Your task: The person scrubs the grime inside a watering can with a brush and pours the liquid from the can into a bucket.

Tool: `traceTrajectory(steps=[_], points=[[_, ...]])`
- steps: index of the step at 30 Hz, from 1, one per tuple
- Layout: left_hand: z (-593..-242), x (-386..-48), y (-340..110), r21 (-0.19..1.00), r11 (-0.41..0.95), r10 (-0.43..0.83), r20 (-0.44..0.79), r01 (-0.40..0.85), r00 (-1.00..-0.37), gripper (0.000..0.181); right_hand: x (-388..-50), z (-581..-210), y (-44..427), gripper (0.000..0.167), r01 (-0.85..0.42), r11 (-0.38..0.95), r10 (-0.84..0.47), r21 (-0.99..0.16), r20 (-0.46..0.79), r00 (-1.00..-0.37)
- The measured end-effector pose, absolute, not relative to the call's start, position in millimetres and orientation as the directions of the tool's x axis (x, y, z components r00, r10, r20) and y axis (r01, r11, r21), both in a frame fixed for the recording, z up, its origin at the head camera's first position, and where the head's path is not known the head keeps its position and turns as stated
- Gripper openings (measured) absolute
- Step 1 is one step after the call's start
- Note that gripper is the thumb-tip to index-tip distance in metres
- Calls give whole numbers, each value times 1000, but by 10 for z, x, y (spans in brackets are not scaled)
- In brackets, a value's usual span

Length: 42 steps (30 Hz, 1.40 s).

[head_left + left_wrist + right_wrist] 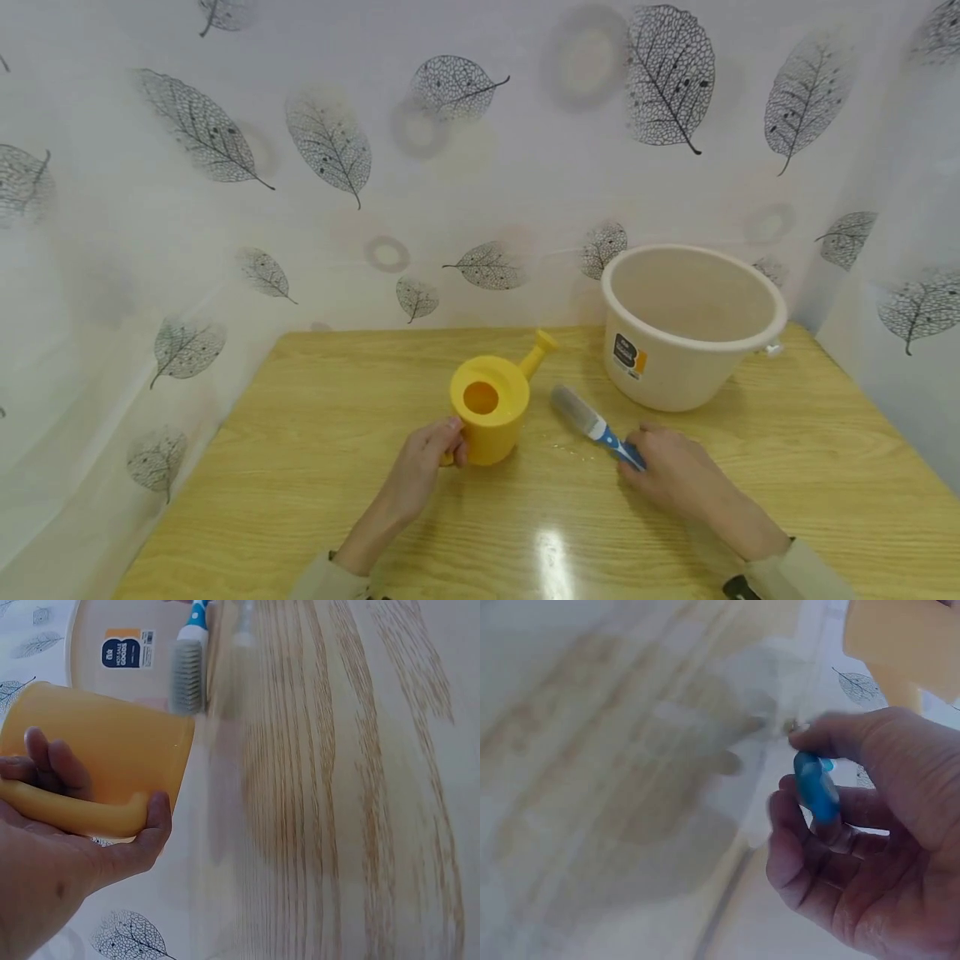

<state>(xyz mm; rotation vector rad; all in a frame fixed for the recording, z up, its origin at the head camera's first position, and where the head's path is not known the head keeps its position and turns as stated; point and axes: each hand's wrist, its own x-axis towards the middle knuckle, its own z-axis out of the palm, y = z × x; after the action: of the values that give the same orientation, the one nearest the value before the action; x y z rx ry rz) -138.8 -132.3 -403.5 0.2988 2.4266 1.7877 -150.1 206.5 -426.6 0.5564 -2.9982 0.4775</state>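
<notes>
My left hand point(422, 471) grips the handle of a yellow watering can point(498, 437), which is upright at the middle of the table with its spout toward the back right. In the left wrist view, fingers and thumb curl around the can's handle point(75, 814). My right hand point(678, 475) holds a scrubbing brush point(576, 408) by the end of its blue and white handle. Its grey bristled head points toward the can, a short gap away. The right wrist view shows thumb and fingers pinching the blue handle end point(816, 787); the bristles are out of sight there.
A large cream bucket point(667, 375) with a label stands at the back right of the wooden table point(337, 400), behind the brush. A few water drops point(573, 452) lie between can and right hand. A leaf-patterned curtain point(480, 192) hangs along the back edge.
</notes>
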Motion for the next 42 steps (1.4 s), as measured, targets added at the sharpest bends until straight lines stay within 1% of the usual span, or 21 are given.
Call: traceTrajectory(steps=[3,6,12,23,29,33,34,37,40,42], points=[[-4044,-1390,-1324,952,290,217,32,96,-976,50,-1499,-4230,2090,9,-365,869,-347,-334,115,-931],[-4062,-1394,-1327,949,301,205,25,88,-978,49,-1495,-4204,2114,8,-378,858,-355,-348,130,-926],[-4110,-1404,-1332,938,339,186,5,69,-983,48,-1479,-4181,2149,6,-365,844,-357,-392,97,-929],[-4118,-1413,-1342,907,414,183,1,78,-983,46,-1436,-4134,2229,2,-371,844,-351,-387,124,-928],[-4115,-1432,-1357,896,431,187,29,108,-982,44,-1424,-4085,2263,7,-394,841,-351,-371,181,-919],[-4112,-1434,-1374,889,443,183,40,119,-982,41,-1401,-4060,2272,7,-423,816,-366,-394,214,-906],[-4112,-1435,-1380,885,449,184,43,123,-982,41,-1395,-4053,2274,6,-428,802,-372,-416,212,-903],[-4091,-1435,-1398,877,464,183,45,127,-982,41,-1376,-4024,2277,11,-430,725,-409,-539,166,-897],[-4083,-1440,-1417,884,452,195,27,115,-980,43,-1342,-3991,2266,18,-383,639,-444,-667,87,-892],[-4090,-1443,-1431,892,440,210,12,105,-978,45,-1314,-3977,2254,20,-365,592,-461,-719,70,-885]])
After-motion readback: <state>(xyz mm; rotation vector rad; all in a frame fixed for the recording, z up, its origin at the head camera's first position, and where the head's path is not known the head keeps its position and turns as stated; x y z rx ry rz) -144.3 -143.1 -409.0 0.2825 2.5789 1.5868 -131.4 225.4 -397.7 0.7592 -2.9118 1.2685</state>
